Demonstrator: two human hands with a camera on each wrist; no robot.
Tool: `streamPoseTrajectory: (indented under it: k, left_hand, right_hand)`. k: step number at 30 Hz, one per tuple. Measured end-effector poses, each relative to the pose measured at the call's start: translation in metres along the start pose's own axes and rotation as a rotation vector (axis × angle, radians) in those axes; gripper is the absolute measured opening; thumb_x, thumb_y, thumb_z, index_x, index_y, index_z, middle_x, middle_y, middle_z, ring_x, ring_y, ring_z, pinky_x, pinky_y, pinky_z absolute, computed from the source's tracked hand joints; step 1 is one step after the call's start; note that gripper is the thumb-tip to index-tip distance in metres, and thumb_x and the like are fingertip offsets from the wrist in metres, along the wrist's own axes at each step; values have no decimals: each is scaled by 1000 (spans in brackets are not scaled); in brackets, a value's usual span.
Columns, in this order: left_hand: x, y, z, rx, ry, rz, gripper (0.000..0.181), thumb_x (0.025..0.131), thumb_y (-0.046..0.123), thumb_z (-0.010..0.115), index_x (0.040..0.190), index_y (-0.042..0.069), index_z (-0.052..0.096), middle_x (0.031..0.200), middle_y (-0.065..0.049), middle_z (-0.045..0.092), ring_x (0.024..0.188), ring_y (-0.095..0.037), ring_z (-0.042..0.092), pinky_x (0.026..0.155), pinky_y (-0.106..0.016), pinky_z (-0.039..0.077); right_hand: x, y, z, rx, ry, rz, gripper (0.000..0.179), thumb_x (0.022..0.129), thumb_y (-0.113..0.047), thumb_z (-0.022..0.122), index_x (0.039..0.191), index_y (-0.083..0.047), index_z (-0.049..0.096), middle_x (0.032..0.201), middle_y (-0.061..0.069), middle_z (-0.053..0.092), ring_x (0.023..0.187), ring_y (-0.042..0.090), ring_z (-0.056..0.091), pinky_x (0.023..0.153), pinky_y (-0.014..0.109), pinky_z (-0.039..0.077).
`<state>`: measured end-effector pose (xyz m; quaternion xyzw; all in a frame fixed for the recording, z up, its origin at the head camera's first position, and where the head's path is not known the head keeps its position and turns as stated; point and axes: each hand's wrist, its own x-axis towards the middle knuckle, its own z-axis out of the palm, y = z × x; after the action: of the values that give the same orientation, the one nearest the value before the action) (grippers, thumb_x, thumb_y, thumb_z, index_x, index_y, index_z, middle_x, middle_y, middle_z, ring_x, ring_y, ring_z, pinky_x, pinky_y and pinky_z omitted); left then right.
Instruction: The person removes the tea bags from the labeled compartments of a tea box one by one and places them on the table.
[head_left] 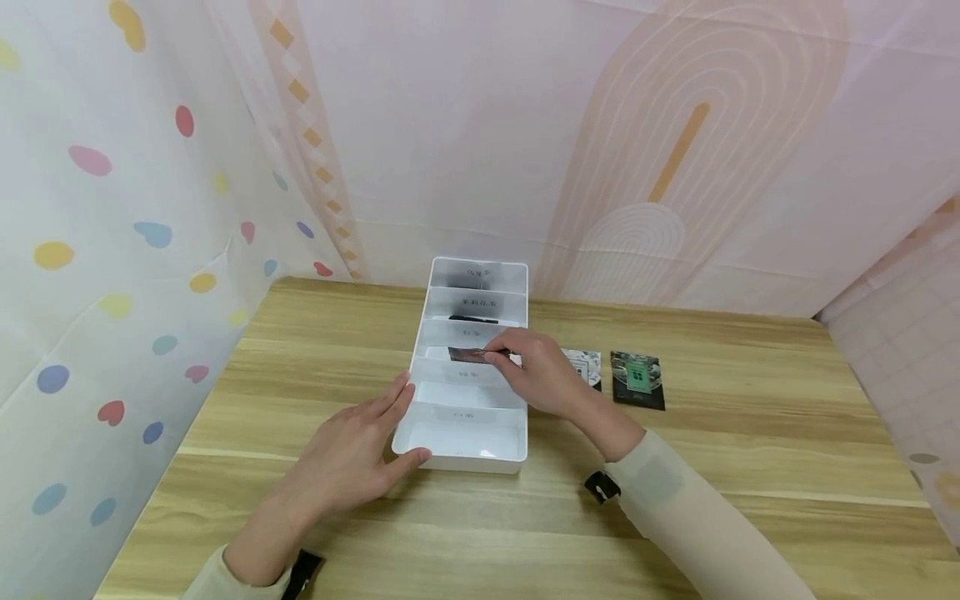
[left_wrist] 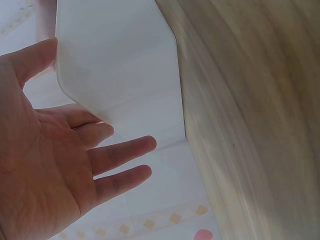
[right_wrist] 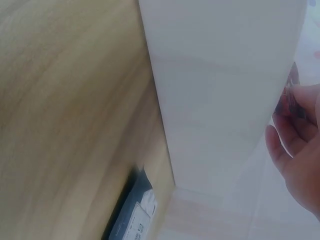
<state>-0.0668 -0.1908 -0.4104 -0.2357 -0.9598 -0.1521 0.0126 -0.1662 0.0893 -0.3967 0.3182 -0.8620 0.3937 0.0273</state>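
A white divided box (head_left: 459,465) with several labelled compartments stands lengthwise on the table. My right hand (head_left: 543,372) reaches over its right side and pinches a small dark, reddish flat packet (head_left: 467,355) between thumb and fingers, over the middle compartment. In the right wrist view, part of that packet (right_wrist: 293,75) shows above the box's rim, the rest covered by the fingers. My left hand (head_left: 352,454) rests against the box's near left corner, fingers extended along the side and thumb at the front edge. Another dark packet (head_left: 474,319) lies in the compartment second from the back.
Right of the box lie a black packet with a green label (head_left: 637,380) and a packet with a white label (head_left: 588,367), the latter partly behind my right hand. Patterned curtains (head_left: 450,150) hang behind the wooden table (head_left: 750,433) and at its sides.
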Motion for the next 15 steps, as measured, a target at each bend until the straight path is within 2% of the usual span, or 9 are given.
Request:
streamPoseTrajectory:
  k: [3, 8, 15]
  left_hand:
    - [-1, 0, 0, -1, -2, -2, 86, 97, 55, 68, 154, -5, 46, 165, -18, 38, 133, -39, 59, 102, -56, 52]
    - [-1, 0, 1, 2, 3, -3, 86, 97, 55, 68, 154, -5, 46, 165, -18, 37, 133, -39, 59, 102, -57, 52]
    - [-1, 0, 1, 5, 7, 3, 86, 97, 55, 68, 154, -5, 46, 165, -18, 37, 133, -40, 59, 102, -57, 51]
  right_hand:
    - [-1, -1, -2, 0, 27, -10, 9, 101, -5, 69, 105, -5, 78, 105, 6, 76, 93, 19, 67, 81, 44, 59]
    - [0, -3, -8, -24, 54, -21, 11, 102, -5, 68, 107, -4, 77, 104, 6, 75, 94, 19, 68, 81, 39, 59]
    - [-1, -7, -17, -33, 89, -23, 12, 102, -5, 68, 110, -2, 76, 103, 7, 75, 90, 19, 67, 81, 38, 57]
